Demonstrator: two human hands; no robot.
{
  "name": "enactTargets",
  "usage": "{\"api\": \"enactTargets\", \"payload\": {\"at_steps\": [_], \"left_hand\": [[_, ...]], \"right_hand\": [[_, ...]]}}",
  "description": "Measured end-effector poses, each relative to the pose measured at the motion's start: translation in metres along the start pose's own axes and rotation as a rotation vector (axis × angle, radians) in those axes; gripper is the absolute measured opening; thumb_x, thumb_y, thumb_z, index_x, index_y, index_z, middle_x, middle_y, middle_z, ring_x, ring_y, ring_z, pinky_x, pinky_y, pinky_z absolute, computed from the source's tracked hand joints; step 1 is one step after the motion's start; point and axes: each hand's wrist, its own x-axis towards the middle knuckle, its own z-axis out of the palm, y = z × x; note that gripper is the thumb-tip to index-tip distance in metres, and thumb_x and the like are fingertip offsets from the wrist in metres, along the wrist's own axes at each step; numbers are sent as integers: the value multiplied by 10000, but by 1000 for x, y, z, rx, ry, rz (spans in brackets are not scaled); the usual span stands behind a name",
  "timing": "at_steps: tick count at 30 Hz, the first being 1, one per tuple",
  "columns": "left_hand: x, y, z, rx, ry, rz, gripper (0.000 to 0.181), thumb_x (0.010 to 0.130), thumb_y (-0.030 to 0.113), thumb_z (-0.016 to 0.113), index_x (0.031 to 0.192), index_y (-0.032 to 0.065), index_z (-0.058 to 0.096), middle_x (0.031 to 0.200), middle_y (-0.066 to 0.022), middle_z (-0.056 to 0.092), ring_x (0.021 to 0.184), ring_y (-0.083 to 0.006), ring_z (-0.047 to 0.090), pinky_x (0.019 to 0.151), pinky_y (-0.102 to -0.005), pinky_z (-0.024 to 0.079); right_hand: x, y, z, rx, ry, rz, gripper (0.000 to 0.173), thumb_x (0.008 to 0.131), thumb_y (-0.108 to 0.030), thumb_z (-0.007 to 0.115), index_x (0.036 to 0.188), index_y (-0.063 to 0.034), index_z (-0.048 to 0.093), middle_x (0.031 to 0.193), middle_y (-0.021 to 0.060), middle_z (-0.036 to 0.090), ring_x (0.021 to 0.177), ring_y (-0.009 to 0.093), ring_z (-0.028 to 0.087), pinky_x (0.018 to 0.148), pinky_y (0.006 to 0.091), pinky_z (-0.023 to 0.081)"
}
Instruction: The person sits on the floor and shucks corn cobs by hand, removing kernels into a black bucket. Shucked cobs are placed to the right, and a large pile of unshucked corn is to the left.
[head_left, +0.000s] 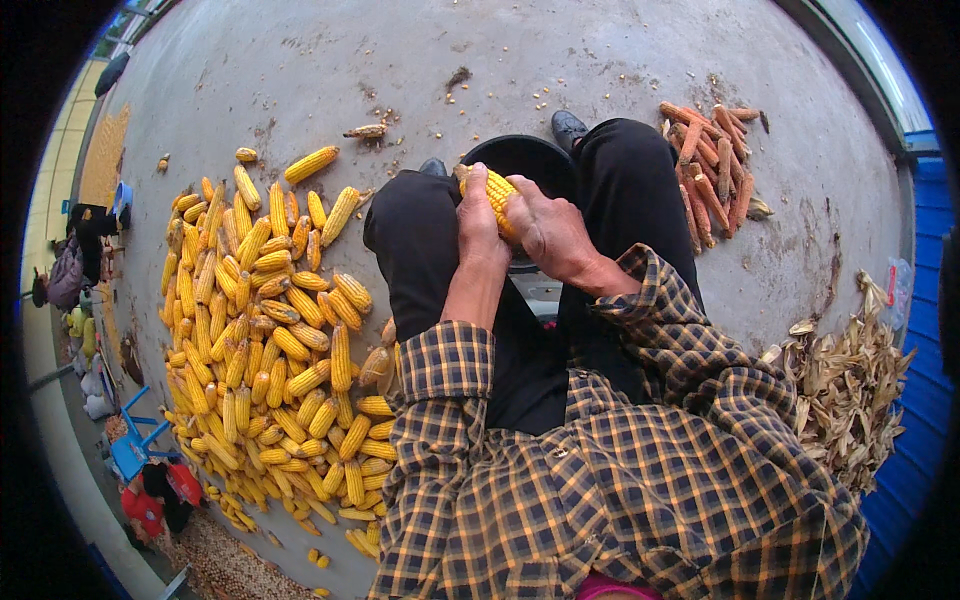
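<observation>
A yellow ear of corn (498, 196) is held between both hands above a black bucket (534, 154), which stands between the knees. My left hand (480, 225) grips the ear from its left side, the thumb near its upper end. My right hand (551, 229) is closed around its right side and hides part of the kernels. To the left on the concrete floor lies a large pile of husked yellow corn ears (277, 360). Beyond the right knee is a heap of bare reddish corncobs (709, 172).
Dry corn husks (847, 397) are heaped at the right by a blue corrugated wall (919, 315). A small ear (366, 131) and loose kernels lie on the floor ahead. At the far left are a blue chair (131, 442), spread kernels (217, 559) and a person in red (146, 506).
</observation>
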Motion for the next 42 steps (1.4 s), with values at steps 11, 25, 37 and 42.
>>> {"api": "enactTargets", "payload": {"at_steps": [11, 25, 37, 42], "left_hand": [[5, 0, 0, 24, 27, 24, 377, 928, 444, 564, 1074, 98, 535, 942, -28, 596, 867, -190, 617, 809, -361, 521], [11, 0, -3, -3, 42, -1, 413, 935, 444, 549, 1086, 62, 507, 940, -72, 583, 842, -218, 623, 758, -387, 538], [2, -1, 5, -40, 42, -42, 405, 941, 449, 535, 1066, 65, 528, 930, -56, 591, 862, -216, 624, 773, -376, 537], [2, -4, 6, 13, 90, 82, 449, 928, 469, 555, 1102, 57, 518, 973, -46, 590, 890, -205, 618, 810, -376, 525]], "right_hand": [[15, 13, 4, 517, 8, 35, 603, 966, -533, 432, 1211, 1, 568, 1057, 204, 647, 988, 237, 625, 849, 332, 476], [6, 12, -2, 702, -68, 96, 649, 939, -412, 514, 1422, -3, 369, 1268, 194, 547, 1027, 262, 596, 910, 338, 477], [4, 10, 8, 76, 239, -150, 480, 988, -419, 402, 1150, 15, 528, 880, 216, 670, 762, 413, 650, 710, 467, 517], [14, 16, 16, 306, 294, -88, 495, 1008, -412, 361, 995, 24, 595, 883, 183, 662, 771, 349, 650, 708, 422, 507]]}}
